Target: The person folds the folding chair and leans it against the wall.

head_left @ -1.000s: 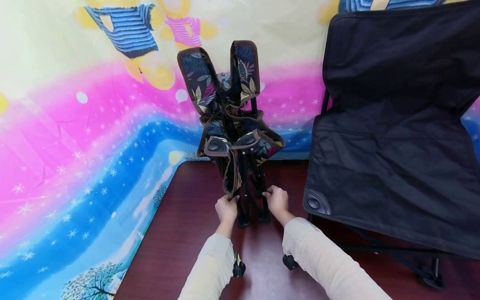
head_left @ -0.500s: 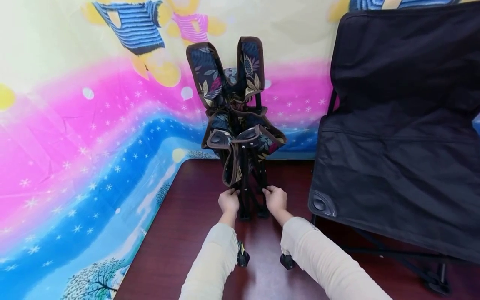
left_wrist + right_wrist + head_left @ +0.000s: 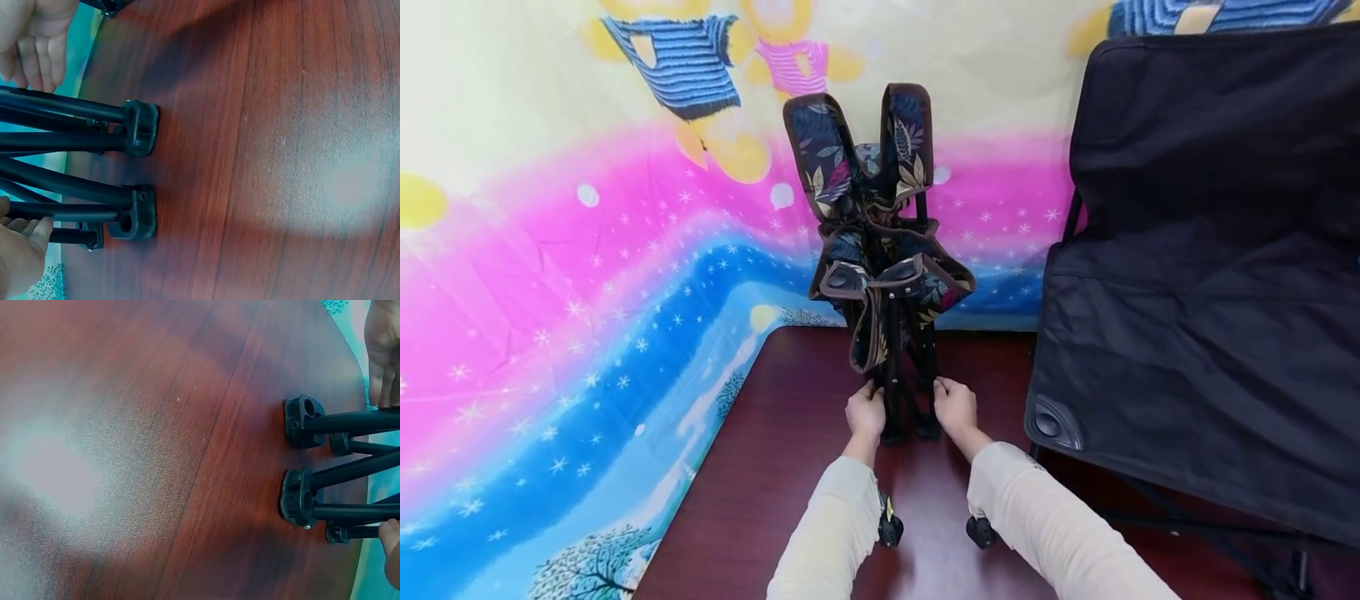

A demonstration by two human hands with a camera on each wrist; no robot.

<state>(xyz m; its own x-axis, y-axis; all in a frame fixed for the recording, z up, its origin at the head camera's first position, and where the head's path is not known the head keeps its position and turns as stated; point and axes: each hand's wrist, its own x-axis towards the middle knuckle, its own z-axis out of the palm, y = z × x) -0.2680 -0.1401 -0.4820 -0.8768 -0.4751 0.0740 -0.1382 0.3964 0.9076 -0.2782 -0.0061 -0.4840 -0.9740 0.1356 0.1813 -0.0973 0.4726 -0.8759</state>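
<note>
A folded camping chair (image 3: 880,287) with dark leaf-patterned fabric and brown edging stands upright on the table in the head view. Low on its left side, my left hand (image 3: 867,412) pinches a black leg between thumb and fingers. My right hand (image 3: 957,406) pinches a leg on the opposite side. Black plastic feet (image 3: 142,128) rest on the wood, seen closely in the left wrist view. The right wrist view shows the tubular legs (image 3: 356,420) gathered close together, with my right thumb against one. Some fingers are hidden behind the tubes.
An unfolded black fabric chair (image 3: 1195,300) stands close by on the right, its frame reaching toward the front. Behind the reddish-brown table (image 3: 760,467) hangs a printed cloth backdrop (image 3: 625,250). The table's left edge runs diagonally.
The head view has shifted, so both chairs sit farther right in it. The patterned chair's top flaps have drawn slightly closer together. Both hands keep their hold on the legs.
</note>
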